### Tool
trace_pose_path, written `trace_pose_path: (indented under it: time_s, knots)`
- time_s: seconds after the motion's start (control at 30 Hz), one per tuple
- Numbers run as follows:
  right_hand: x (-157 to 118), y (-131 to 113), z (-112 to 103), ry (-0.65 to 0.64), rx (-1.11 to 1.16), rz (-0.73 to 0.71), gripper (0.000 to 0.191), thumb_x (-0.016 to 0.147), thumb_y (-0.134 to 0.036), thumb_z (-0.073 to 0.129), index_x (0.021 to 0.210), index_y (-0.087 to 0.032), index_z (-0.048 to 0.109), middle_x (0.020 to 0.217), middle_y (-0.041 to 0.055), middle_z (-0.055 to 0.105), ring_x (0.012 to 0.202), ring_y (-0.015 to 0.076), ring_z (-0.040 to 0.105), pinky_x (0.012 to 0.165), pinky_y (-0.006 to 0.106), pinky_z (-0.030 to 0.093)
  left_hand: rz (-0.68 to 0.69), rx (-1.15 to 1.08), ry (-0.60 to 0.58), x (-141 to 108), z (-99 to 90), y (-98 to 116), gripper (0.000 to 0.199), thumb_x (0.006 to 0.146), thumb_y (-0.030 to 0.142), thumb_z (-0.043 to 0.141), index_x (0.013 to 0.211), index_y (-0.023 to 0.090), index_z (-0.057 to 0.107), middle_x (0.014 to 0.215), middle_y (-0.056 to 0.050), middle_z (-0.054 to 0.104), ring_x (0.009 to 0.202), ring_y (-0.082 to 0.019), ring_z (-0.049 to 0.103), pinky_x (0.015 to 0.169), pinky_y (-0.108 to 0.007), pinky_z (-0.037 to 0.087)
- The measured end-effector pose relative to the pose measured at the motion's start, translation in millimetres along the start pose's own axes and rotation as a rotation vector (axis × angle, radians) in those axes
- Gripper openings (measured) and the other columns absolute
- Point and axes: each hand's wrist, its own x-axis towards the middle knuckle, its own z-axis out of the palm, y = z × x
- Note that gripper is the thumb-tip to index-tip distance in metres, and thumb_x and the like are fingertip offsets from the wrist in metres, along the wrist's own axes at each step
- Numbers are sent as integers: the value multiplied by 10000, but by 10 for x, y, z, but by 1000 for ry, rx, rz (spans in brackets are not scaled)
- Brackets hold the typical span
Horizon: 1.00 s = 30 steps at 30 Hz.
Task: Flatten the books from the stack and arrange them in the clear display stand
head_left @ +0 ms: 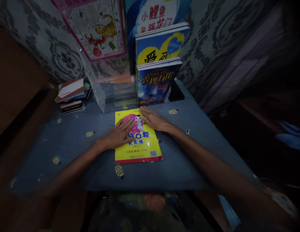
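A yellow workbook [137, 154] with a red bottom edge and a cartoon child on its cover lies closed on the table. My left hand [119, 132] rests flat on its left part, fingers stretched out and covering some of the pink picture and title. Over the upper right of the cover lies my right hand [153, 120], also flat, with its fingertips at the top edge. Neither hand grips anything. Just behind the workbook stands a dark blue book [157, 82] in a clear acrylic rack [116, 96].
Behind the dark blue book rise blue-and-yellow books [161, 45]. A pink-framed pouch [99, 32] with animal pictures is at the rack's upper left. Small books are stacked [72, 93] at the back left. A dark flat object [176, 91] lies right of the rack on the grey-blue tablecloth [74, 154].
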Motion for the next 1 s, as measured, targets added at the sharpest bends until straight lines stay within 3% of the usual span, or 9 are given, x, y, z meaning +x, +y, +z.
trace_pose_path:
  time_s: [0.1, 0.23, 0.33, 0.57, 0.8, 1.0]
  knots:
    - [10, -7, -15, -5, 21, 21, 748, 1038, -571, 194, 1497, -33, 437, 1613, 203, 342, 1527, 289, 266, 1263, 471, 224, 106, -6, -58, 181, 10, 186, 806, 1015, 660, 224, 1609, 129, 102, 1682, -159, 117, 1570, -258, 63, 1263, -475, 82]
    - [12, -10, -10, 8, 37, -18, 680, 1042, -560, 221, 1510, -116, 435, 1619, 134, 363, 1533, 273, 250, 1250, 511, 240, 233, -24, -113, 292, 37, 426, 835, 1001, 687, 210, 1599, 108, 141, 1680, -161, 147, 1571, -252, 63, 1261, -477, 69]
    - [1, -31, -8, 21, 31, -19, 645, 1042, -552, 254, 1516, -151, 428, 1625, 107, 362, 1537, 276, 241, 1246, 529, 242, 318, -39, -110, 299, 28, 563, 838, 999, 686, 242, 1604, 119, 126, 1677, -159, 165, 1569, -247, 99, 1261, -475, 70]
    - [-19, -90, -35, -6, -14, 3, 671, 1039, -555, 293, 1515, -97, 405, 1638, 162, 310, 1536, 307, 235, 1247, 516, 234, 536, -106, -131, 198, 17, 836, 705, 1033, 581, 341, 1605, 204, 173, 1654, -84, 286, 1557, -205, 171, 1267, -464, 76]
    - [-27, -109, -15, 1, -58, 21, 644, 1037, -519, 320, 1526, -105, 382, 1644, 147, 300, 1534, 307, 239, 1248, 517, 239, 542, -128, -136, 146, 14, 940, 627, 1037, 539, 379, 1587, 265, 255, 1637, -40, 332, 1551, -216, 198, 1272, -483, 108]
    - [-36, -160, -34, 5, -99, 43, 618, 1025, -463, 364, 1507, -81, 418, 1619, 173, 346, 1516, 302, 294, 1249, 482, 257, 550, -131, -76, 119, -14, 950, 610, 1032, 476, 445, 1556, 185, 331, 1601, -65, 402, 1531, -206, 263, 1269, -469, 180]
